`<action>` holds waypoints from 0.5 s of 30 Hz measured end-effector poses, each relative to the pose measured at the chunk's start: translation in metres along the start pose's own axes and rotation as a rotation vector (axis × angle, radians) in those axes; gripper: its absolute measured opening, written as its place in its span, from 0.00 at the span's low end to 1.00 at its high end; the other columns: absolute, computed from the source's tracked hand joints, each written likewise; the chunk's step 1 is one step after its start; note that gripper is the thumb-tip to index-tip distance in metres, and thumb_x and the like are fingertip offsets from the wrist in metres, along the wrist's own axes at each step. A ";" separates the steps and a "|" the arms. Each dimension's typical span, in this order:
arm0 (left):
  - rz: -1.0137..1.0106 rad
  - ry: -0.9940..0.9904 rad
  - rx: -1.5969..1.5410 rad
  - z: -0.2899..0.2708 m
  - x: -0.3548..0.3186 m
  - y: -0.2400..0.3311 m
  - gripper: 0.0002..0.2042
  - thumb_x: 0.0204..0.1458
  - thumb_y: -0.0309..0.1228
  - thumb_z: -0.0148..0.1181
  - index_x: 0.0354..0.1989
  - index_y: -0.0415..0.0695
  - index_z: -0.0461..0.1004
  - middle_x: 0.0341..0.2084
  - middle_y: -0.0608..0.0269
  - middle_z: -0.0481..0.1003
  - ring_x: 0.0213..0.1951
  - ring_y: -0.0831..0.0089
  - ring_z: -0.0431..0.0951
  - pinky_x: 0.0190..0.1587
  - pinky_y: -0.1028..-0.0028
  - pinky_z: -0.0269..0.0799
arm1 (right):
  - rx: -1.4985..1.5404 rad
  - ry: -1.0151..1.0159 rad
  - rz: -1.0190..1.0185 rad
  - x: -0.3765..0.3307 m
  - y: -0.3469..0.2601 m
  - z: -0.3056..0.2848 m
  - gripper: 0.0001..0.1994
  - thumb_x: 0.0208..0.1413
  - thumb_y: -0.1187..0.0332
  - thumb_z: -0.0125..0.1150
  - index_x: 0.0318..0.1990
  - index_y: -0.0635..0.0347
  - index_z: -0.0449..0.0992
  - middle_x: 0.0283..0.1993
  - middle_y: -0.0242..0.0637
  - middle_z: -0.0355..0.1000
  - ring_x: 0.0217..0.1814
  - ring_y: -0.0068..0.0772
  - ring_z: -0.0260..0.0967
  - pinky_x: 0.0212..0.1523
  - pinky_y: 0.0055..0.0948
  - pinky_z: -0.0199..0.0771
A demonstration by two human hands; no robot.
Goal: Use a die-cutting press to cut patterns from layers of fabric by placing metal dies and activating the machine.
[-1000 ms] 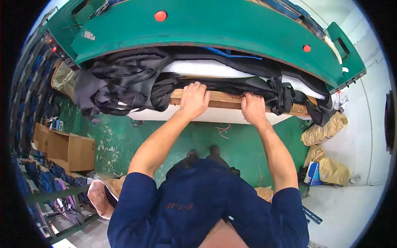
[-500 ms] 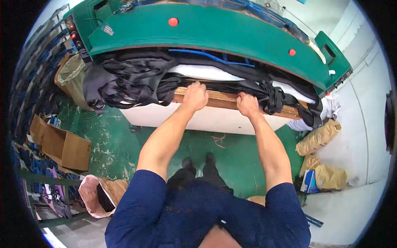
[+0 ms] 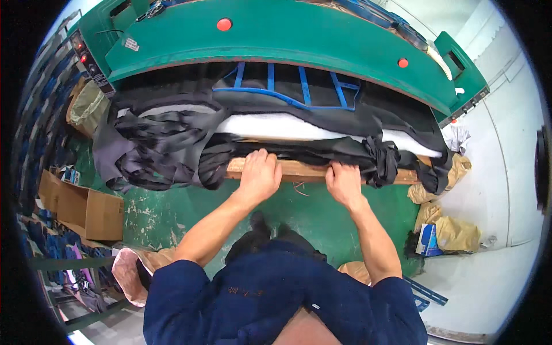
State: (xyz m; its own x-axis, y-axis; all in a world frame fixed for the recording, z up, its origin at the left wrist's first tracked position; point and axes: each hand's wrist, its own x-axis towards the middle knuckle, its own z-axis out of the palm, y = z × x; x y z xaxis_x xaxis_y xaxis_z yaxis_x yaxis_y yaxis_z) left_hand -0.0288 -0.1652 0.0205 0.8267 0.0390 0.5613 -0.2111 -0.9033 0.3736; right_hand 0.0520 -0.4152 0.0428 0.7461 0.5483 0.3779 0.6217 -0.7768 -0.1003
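Observation:
Both hands are at the near edge of a wooden board point(image 3: 305, 168) that sticks out from under a green machine. My left hand point(image 3: 260, 177) has its fingers curled over the edge, left of the middle. Farther right, my right hand point(image 3: 344, 183) grips the same edge. The thumbs' undersides are hidden. On the board lies a white pad point(image 3: 276, 125) with black fabric point(image 3: 322, 150) around it. Bunched black strips point(image 3: 161, 141) hang over the left end, and a knotted black bundle point(image 3: 380, 163) sits beside my right hand. Behind lies a blue ladder-like frame point(image 3: 287, 99) on black material.
The green machine beam point(image 3: 322, 46) with red buttons point(image 3: 224, 24) spans the far side. On the left are an open cardboard box point(image 3: 86, 210) and a paper sack point(image 3: 131, 275). Brown packages point(image 3: 457, 233) lie by the white wall at right.
The board and its black fabric have come toward me, out from under the machine. More of the blue frame shows. Both hands moved nearer with the board, their grip kept.

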 end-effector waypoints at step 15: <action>-0.125 -0.055 0.009 -0.040 -0.059 0.083 0.07 0.47 0.27 0.62 0.32 0.38 0.74 0.28 0.52 0.70 0.34 0.51 0.72 0.40 0.56 0.67 | 0.266 0.026 -0.136 -0.086 -0.002 -0.055 0.16 0.50 0.67 0.64 0.47 0.61 0.78 0.42 0.48 0.75 0.47 0.52 0.72 0.53 0.49 0.68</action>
State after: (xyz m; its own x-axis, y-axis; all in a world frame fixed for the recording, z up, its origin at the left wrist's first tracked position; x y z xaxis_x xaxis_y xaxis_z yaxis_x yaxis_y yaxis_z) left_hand -0.1159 -0.2255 0.0475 0.8735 0.1286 0.4695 -0.0997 -0.8968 0.4311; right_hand -0.0263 -0.4782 0.0609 0.6477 0.6305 0.4277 0.7585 -0.5869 -0.2832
